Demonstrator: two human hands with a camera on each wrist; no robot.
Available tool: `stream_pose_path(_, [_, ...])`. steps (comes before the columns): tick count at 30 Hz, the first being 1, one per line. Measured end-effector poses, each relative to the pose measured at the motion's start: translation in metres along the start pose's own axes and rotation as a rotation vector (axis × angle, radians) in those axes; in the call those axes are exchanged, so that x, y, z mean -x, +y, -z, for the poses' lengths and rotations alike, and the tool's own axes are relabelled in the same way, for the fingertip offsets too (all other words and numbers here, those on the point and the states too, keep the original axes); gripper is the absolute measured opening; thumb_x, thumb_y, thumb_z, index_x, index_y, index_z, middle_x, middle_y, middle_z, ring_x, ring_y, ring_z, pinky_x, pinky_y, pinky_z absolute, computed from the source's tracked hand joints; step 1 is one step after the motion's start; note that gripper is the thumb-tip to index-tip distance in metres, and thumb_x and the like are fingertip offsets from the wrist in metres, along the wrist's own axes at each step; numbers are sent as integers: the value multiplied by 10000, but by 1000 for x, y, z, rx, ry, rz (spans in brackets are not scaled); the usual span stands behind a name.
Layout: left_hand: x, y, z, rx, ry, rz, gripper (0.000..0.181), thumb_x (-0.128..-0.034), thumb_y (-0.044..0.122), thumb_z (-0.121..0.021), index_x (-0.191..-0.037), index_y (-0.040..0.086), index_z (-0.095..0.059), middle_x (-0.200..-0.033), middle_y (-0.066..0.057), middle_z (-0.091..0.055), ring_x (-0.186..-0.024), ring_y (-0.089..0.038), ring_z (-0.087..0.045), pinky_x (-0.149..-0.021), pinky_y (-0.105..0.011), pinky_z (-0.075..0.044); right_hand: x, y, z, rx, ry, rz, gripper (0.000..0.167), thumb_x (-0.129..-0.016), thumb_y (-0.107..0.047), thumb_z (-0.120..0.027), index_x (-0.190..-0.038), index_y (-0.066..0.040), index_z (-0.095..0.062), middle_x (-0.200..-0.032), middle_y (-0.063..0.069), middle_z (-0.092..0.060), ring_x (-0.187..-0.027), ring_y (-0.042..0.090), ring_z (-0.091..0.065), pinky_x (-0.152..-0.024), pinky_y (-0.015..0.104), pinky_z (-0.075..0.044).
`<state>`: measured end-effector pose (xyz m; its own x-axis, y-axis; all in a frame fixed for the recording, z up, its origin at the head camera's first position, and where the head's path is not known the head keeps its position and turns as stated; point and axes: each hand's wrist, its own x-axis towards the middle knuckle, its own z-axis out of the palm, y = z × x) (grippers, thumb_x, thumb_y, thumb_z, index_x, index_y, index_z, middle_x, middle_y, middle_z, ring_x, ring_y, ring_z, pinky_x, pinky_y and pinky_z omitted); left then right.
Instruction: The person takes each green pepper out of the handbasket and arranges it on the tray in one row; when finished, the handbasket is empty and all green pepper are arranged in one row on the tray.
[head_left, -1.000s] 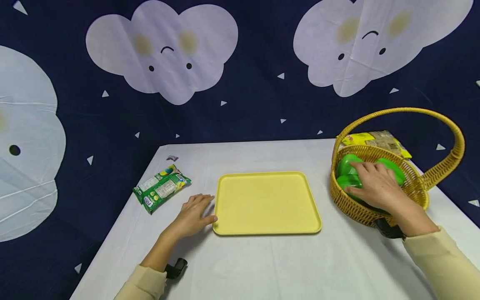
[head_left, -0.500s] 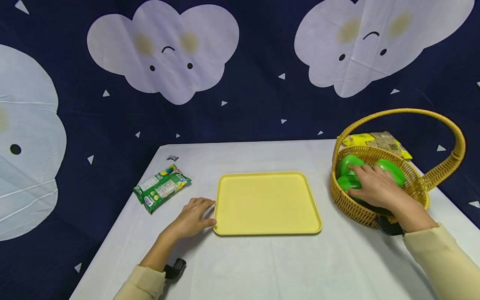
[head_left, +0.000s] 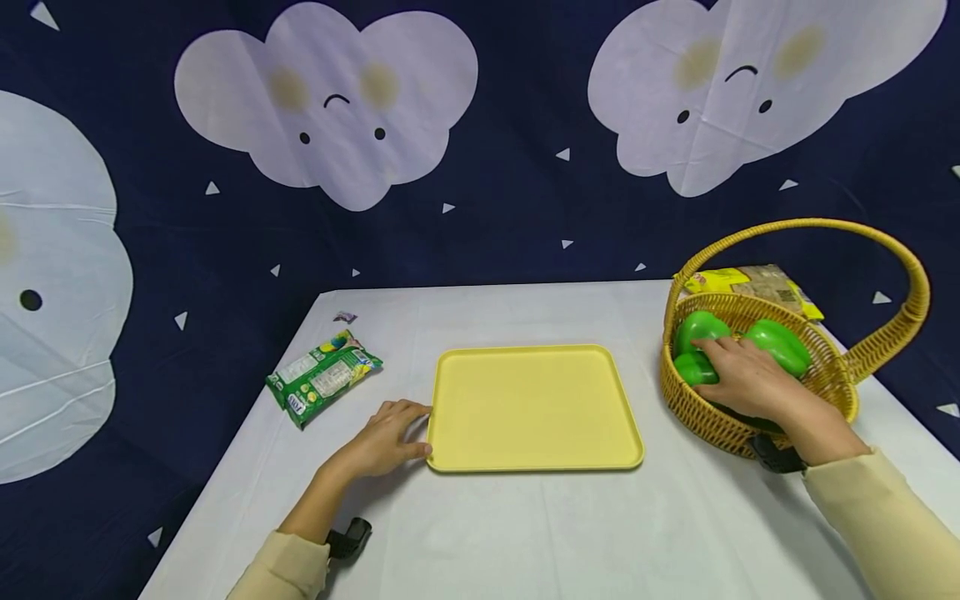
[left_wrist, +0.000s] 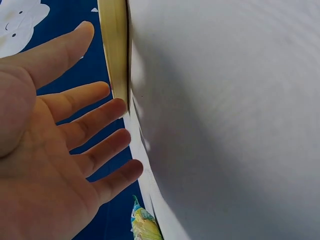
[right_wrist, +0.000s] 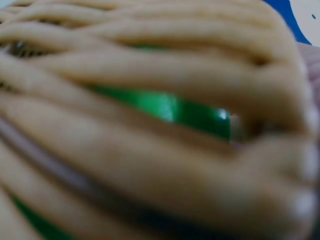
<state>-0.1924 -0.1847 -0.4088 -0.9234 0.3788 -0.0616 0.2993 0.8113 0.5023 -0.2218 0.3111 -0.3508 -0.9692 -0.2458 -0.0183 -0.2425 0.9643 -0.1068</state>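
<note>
A yellow tray (head_left: 536,408) lies flat on the white table. My left hand (head_left: 384,437) is at its left edge, with fingers spread and fingertips at the rim. In the left wrist view the left hand (left_wrist: 60,135) has an empty palm, close to the tray's side (left_wrist: 114,45). On the right stands a wicker basket (head_left: 693,417) holding several glossy green peppers (head_left: 780,346). My right hand (head_left: 750,379) reaches inside, its thumb and fingers curled round a green pepper (head_left: 694,367), partly hidden under the hand. Blurred wicker (right_wrist: 150,150) blocks most of the right wrist view.
A green snack packet (head_left: 324,377) lies left of the tray, with a small purple wrapped sweet (head_left: 345,317) behind it. Behind the basket is a yellow packet (head_left: 757,283). The basket's tall handle (head_left: 810,223) arches over the right hand. A dark cloud-print cloth (head_left: 517,225) hangs behind.
My right hand has sunk slightly and its fingers have drawn in, showing more of the right-hand pepper. The left hand's fingers have lowered a little at the tray edge.
</note>
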Motion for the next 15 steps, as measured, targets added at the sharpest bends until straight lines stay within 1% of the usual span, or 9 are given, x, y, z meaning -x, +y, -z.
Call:
stream_pose_path(6, [1, 0, 0, 3, -28, 0, 617, -827, 255, -711, -1365, 72, -472, -1359, -127, -507, -1296, -336, -390, -1090, -566, -300, 0, 1, -2, -9, 7, 1, 710, -826, -306, -670, -1372, 40, -379, -1299, 366, -432, -1116, 528, -425, -867, 628, -399])
stream_pose_path(15, [0, -2, -2, 3, -34, 2, 632, -820, 257, -721, -1374, 90, -466, -1361, -111, -513, -1301, -329, -392, -1086, -561, -305, 0, 6, -7, -14, 4, -5, 733, -829, -340, -680, -1371, 48, -377, -1304, 383, -404, -1127, 567, -393, -870, 647, -389])
